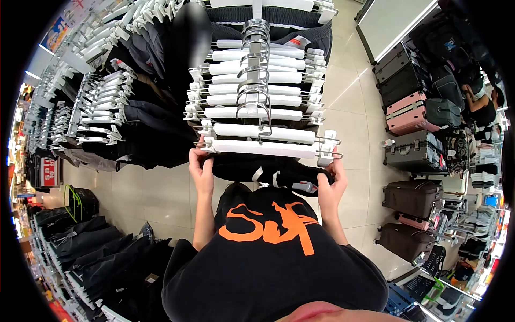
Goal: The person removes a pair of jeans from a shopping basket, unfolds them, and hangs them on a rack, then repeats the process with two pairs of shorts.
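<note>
Black pants (241, 167) with a waist drawstring and a grey tag (304, 187) hang from the nearest white clip hanger (263, 147), right in front of my body. At the left end of the waistband, my left hand (202, 170) pinches the fabric close to the hanger's clip. My right hand (332, 182) grips the other end, thumb on top, just below the right clip (327, 147). Behind this hanger, several more white clip hangers (255, 79) with dark garments line a metal rail. Their metal hooks (255, 53) overlap along the middle. My fingertips are partly hidden.
More racks of dark clothes on white hangers (104, 107) stand to the left. Dark garments (96, 247) hang at lower left near a black basket (80, 204). Suitcases, including a pink one (406, 112), line the right side of the tiled aisle (354, 118). Another person (481, 107) is at far right.
</note>
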Tool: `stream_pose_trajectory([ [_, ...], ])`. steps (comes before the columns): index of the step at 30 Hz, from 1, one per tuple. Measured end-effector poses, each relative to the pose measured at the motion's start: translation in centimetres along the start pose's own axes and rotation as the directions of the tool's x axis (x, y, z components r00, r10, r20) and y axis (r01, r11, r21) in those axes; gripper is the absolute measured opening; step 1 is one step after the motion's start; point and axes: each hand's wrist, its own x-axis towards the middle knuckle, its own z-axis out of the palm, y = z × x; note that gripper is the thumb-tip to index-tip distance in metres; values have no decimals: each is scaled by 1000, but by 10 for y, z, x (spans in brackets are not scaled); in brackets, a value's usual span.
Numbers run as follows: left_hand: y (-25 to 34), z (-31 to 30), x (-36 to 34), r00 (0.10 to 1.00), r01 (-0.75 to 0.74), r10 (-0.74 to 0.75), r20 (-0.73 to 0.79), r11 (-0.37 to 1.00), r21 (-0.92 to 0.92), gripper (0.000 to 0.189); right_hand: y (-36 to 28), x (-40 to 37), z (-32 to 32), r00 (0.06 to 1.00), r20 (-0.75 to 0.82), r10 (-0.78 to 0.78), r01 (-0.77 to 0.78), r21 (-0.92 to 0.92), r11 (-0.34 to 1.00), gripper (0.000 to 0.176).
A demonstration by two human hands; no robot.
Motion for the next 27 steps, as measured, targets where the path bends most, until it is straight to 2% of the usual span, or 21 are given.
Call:
stream_pose_trajectory([
  [2,-1,-4,0,1000,-18,17,19,999,33,13,-1,2,1,1000,-14,9,-9,10,1000,57],
  [4,0,-5,0,1000,-22,21,17,998,59,13,9,8,3,995,47,91,-93,34,995,48],
  [6,6,-2,2,995,-79,86,-57,990,114,13,23,16,11,997,51,59,-63,71,996,30],
  [9,9,-3,5,993,-78,93,-77,981,175,12,28,28,22,994,44,99,-100,16,995,21],
  [11,7,-5,9,984,-115,146,-105,961,253,11,34,33,28,995,42,86,-86,-4,996,20],
  [13,9,-6,12,981,-123,155,-116,962,245,11,38,35,30,997,38,73,-72,-27,997,20],
  [17,16,-6,13,977,-119,158,-142,961,251,10,39,31,36,999,12,45,-46,38,998,19],
  [19,16,-5,11,973,-107,156,-168,957,269,10,37,27,40,995,-55,82,-67,233,970,18],
  [22,12,-8,8,963,-78,130,-237,974,215,12,50,30,34,992,-103,74,-48,242,969,22],
  [24,5,-11,9,956,-95,144,-257,976,196,13,48,35,31,986,-118,119,-73,332,941,14],
  [27,10,-11,12,949,-16,50,-311,994,109,12,52,42,25,981,-51,185,-146,430,891,10],
])
